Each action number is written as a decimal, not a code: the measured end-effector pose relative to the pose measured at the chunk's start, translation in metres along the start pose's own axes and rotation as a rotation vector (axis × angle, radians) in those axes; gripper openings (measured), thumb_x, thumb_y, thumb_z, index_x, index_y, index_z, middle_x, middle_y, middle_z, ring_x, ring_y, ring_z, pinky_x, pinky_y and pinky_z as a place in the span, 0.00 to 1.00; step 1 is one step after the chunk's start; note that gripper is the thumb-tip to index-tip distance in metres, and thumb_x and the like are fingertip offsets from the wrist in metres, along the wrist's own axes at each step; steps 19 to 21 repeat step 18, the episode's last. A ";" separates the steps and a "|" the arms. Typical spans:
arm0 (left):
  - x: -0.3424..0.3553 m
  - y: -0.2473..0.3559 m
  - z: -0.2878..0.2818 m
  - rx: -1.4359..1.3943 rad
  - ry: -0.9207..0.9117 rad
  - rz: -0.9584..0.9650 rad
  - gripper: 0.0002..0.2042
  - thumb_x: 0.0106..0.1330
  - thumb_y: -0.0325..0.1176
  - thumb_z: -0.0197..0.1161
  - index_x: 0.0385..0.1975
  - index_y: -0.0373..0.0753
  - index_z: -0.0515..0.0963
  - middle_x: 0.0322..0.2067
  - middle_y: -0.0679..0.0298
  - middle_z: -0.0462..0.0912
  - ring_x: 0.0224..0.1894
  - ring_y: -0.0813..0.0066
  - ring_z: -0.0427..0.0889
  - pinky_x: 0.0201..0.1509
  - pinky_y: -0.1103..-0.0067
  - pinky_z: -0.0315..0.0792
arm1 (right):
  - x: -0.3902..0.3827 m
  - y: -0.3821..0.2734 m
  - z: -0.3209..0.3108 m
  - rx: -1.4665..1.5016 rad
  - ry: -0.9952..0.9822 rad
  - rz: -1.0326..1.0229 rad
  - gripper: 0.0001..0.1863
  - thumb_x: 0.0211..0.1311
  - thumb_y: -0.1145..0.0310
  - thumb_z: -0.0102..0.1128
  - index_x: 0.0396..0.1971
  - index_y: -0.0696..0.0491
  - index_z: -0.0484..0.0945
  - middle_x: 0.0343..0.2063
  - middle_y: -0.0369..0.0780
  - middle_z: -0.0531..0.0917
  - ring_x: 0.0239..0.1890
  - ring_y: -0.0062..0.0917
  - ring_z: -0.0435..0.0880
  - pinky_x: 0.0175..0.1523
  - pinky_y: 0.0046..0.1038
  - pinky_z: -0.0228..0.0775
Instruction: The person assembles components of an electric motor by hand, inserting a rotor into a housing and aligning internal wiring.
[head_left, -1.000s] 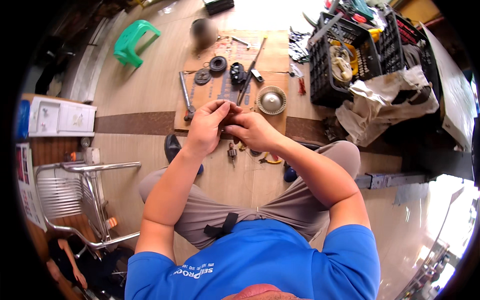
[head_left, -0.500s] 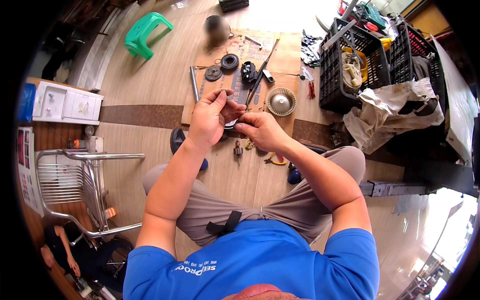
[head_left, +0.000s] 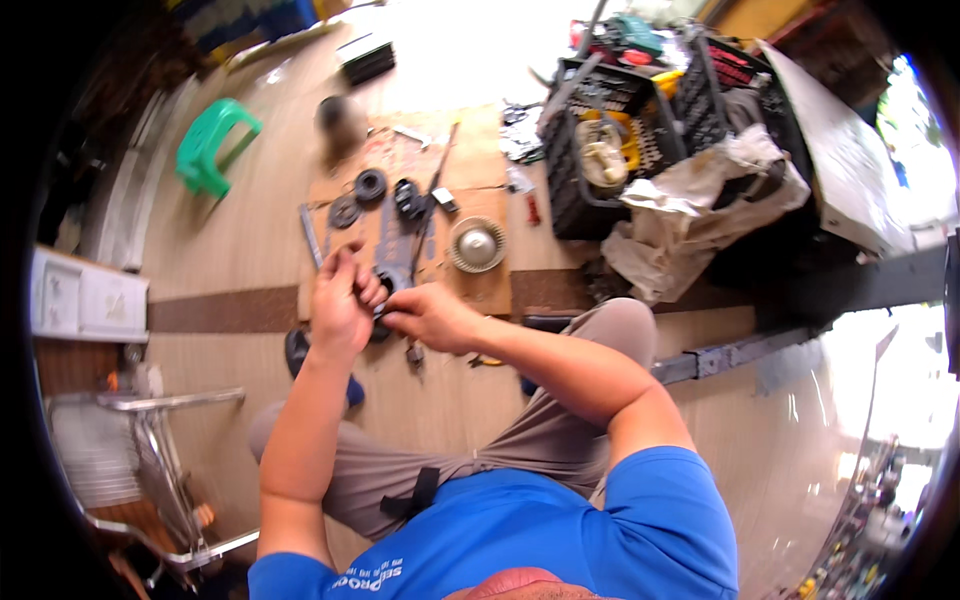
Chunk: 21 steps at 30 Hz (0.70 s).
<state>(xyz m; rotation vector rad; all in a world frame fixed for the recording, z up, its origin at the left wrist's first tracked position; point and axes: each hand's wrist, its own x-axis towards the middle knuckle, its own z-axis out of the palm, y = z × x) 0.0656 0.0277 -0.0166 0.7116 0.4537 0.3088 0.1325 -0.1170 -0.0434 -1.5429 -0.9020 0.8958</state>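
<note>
My left hand [head_left: 345, 305] is closed with curled fingers, close over the near edge of a cardboard sheet [head_left: 480, 130] on the floor. My right hand [head_left: 435, 318] pinches beside it, fingertips meeting the left's. Whatever small part sits between them is hidden and blurred. Beyond them lie a black ring [head_left: 370, 185], a round disc [head_left: 344, 211], a black housing part [head_left: 408, 198] and a metal tube [head_left: 310, 235]. A finned blower wheel [head_left: 477, 245] rests right of my hands. A small motor-like part [head_left: 415, 355] and yellow-handled pliers [head_left: 487, 361] lie nearer my legs.
Black plastic crates [head_left: 570, 190] with tools stand at the right, a pale cloth [head_left: 690, 215] draped beside them. To the left are a green stool [head_left: 215, 145], a white cabinet [head_left: 90, 295] and a metal chair [head_left: 160, 440]. A dark box [head_left: 367, 60] sits at the back.
The view has swung right, so the whole scene sits further left and lower. Both hands stay together over the cardboard's near edge, fingers still closed.
</note>
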 end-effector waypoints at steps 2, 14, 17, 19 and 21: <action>-0.002 0.006 -0.007 0.047 -0.037 0.010 0.10 0.75 0.38 0.47 0.45 0.41 0.72 0.19 0.71 0.62 0.17 0.83 0.58 0.20 0.83 0.56 | 0.001 -0.010 0.001 -0.048 -0.011 -0.014 0.08 0.63 0.67 0.60 0.34 0.58 0.78 0.18 0.36 0.76 0.24 0.17 0.73 0.31 0.25 0.69; 0.004 -0.005 -0.007 0.984 0.014 0.202 0.09 0.71 0.30 0.53 0.35 0.33 0.79 0.22 0.71 0.75 0.25 0.89 0.68 0.28 0.87 0.64 | 0.001 -0.014 -0.023 -0.633 -0.123 -0.194 0.11 0.58 0.62 0.60 0.34 0.54 0.79 0.32 0.45 0.82 0.39 0.41 0.81 0.43 0.39 0.73; 0.003 -0.013 -0.015 1.187 -0.145 0.162 0.08 0.70 0.30 0.54 0.36 0.34 0.79 0.28 0.64 0.81 0.31 0.78 0.76 0.37 0.81 0.70 | 0.003 -0.019 -0.032 -0.718 -0.084 -0.222 0.11 0.58 0.61 0.60 0.35 0.53 0.78 0.34 0.43 0.81 0.40 0.40 0.81 0.45 0.39 0.73; 0.003 -0.019 -0.020 1.272 -0.167 0.226 0.08 0.70 0.31 0.54 0.37 0.36 0.80 0.31 0.60 0.84 0.32 0.71 0.80 0.40 0.79 0.72 | 0.003 -0.020 -0.036 -0.749 -0.090 -0.203 0.13 0.56 0.60 0.62 0.38 0.51 0.78 0.36 0.42 0.82 0.41 0.41 0.81 0.47 0.39 0.72; 0.003 -0.019 -0.020 1.272 -0.167 0.226 0.08 0.70 0.31 0.54 0.37 0.36 0.80 0.31 0.60 0.84 0.32 0.71 0.80 0.40 0.79 0.72 | 0.003 -0.020 -0.036 -0.749 -0.090 -0.203 0.13 0.56 0.60 0.62 0.38 0.51 0.78 0.36 0.42 0.82 0.41 0.41 0.81 0.47 0.39 0.72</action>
